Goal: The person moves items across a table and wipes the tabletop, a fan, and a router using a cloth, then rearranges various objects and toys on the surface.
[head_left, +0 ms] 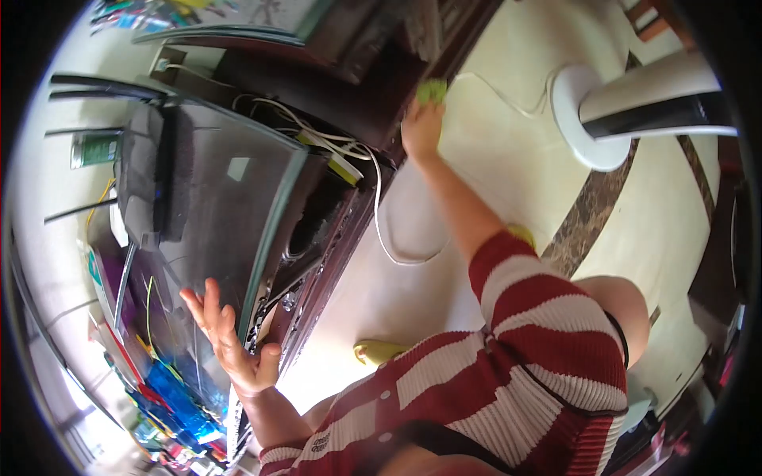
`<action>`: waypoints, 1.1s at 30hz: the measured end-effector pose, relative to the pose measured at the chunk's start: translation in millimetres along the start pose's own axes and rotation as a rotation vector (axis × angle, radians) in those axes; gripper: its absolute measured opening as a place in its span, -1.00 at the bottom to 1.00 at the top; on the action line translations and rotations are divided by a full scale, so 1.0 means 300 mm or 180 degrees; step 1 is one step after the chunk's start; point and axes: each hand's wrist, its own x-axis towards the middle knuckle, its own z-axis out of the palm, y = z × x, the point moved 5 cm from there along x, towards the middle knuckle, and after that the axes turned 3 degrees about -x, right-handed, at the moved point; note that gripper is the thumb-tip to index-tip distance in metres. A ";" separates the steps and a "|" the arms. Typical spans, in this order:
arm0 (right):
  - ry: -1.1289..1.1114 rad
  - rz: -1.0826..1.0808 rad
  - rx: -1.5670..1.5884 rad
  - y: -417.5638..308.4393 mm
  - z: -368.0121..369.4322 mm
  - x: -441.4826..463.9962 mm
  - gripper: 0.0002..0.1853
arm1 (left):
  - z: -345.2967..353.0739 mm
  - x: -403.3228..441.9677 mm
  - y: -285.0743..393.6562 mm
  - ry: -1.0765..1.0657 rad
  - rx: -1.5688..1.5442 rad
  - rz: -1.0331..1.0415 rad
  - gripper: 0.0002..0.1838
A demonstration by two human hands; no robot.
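My right hand point(423, 131) is stretched far forward, its fingers closed on a small green scrubbing cloth or sponge point(432, 91). It is at the edge of a dark wooden TV cabinet point(381, 119), low down by the floor. My left hand point(230, 341) is open, fingers spread and raised, over the near part of the cabinet's glass top point(230, 170). Nothing is in it. Whether it touches the glass I cannot tell.
White cables point(379, 198) hang from the cabinet shelf onto the pale tiled floor point(397, 230). A white cylindrical appliance point(591, 115) stands to the right. On the glass lie a black device point(147, 174), a green tin point(95, 151) and a blue packet point(182, 401). Yellow-green slippers point(377, 351) show below me.
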 end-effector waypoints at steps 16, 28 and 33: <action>-0.0798 -0.2271 -0.1722 -0.438 -0.254 -0.074 -0.17 | -0.069 -0.044 -0.063 0.0582 -0.1378 0.0097 -0.31; -0.1693 -0.1870 -0.1043 -0.645 0.148 0.120 -0.37 | -0.069 -0.032 -0.064 0.0345 -0.1564 0.0037 -0.28; -0.1593 -0.1944 -0.0821 -0.826 0.540 0.243 -0.37 | -0.078 -0.044 -0.082 0.0239 -0.1715 0.0089 -0.39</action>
